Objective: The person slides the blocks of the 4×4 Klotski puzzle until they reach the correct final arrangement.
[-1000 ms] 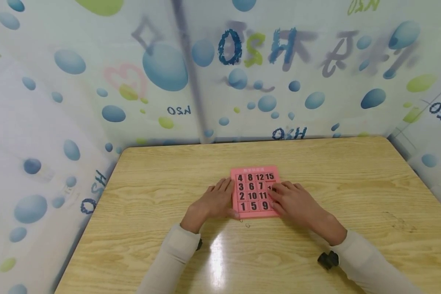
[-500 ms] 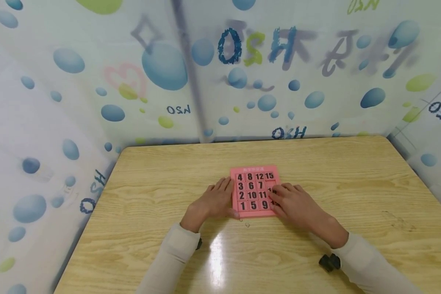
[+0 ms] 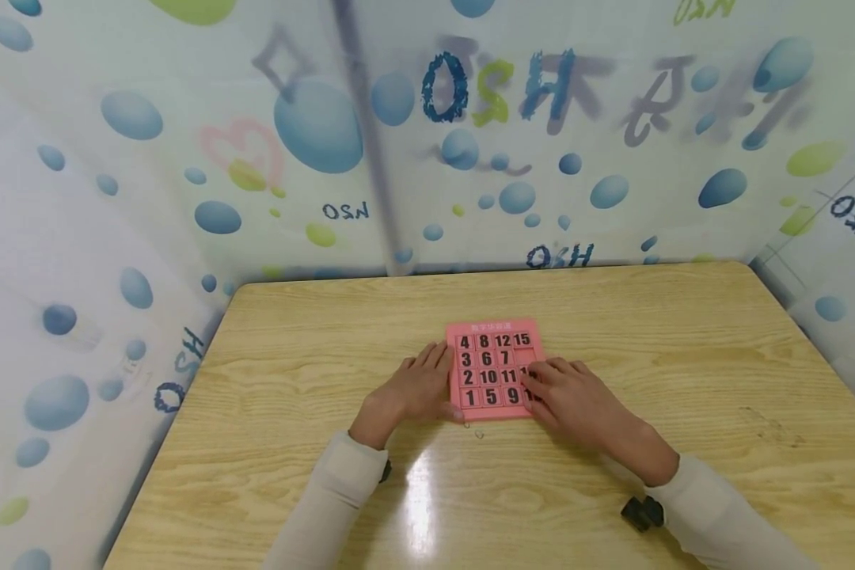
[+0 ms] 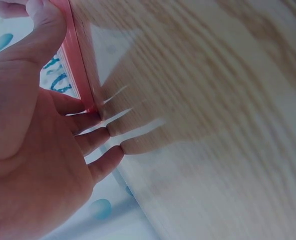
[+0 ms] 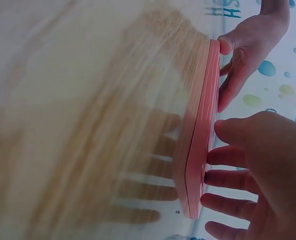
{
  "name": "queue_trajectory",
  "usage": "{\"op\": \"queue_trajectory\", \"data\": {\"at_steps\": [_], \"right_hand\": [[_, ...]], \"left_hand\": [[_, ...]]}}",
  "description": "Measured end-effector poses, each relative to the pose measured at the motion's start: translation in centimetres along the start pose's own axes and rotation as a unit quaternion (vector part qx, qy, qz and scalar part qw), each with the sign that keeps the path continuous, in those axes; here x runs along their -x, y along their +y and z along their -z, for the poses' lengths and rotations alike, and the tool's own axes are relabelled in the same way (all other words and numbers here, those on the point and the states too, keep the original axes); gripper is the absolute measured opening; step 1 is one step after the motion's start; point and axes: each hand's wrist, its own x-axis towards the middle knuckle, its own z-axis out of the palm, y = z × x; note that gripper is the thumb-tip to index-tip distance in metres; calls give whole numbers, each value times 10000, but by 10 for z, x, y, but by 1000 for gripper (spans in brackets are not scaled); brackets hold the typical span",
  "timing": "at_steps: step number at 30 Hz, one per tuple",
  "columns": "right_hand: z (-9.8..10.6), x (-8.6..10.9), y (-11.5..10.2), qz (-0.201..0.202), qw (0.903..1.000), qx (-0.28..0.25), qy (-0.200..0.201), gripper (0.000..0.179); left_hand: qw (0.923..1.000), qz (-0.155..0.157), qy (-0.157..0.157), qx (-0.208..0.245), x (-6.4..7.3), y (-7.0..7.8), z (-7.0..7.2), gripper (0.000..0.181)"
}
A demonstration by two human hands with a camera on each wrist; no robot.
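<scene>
A pink number slide puzzle lies flat on the wooden table, its tiles in rows inside a raised frame. A vacant slot shows in its right column, below the 15 tile. My left hand rests along the puzzle's left edge, fingers extended onto the table and thumb at the near corner. Over the right column lies my right hand, its fingertips on the tiles below the slot and partly covering their numbers. Seen from the right wrist, the right fingers reach over the puzzle's pink side.
The wooden table stretches around the puzzle on all sides. Behind it stands a pale wall covering with blue and green spots. A black wrist device hangs under the right sleeve.
In the right column, tiles have slid toward the near edge under my right fingers, and a vacant slot has opened below 15. The right hand shifted slightly nearer; the left stayed.
</scene>
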Motion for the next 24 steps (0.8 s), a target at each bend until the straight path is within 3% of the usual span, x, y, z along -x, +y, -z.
{"op": "queue_trajectory", "data": {"at_steps": [13, 24], "right_hand": [[4, 2, -3, -88, 9997, -118, -216, 39], [6, -8, 5, -159, 9995, -229, -170, 44]], "left_hand": [[10000, -8, -9, 72, 0, 0, 0, 113], [9999, -2, -29, 106, -1, -1, 0, 114]]}}
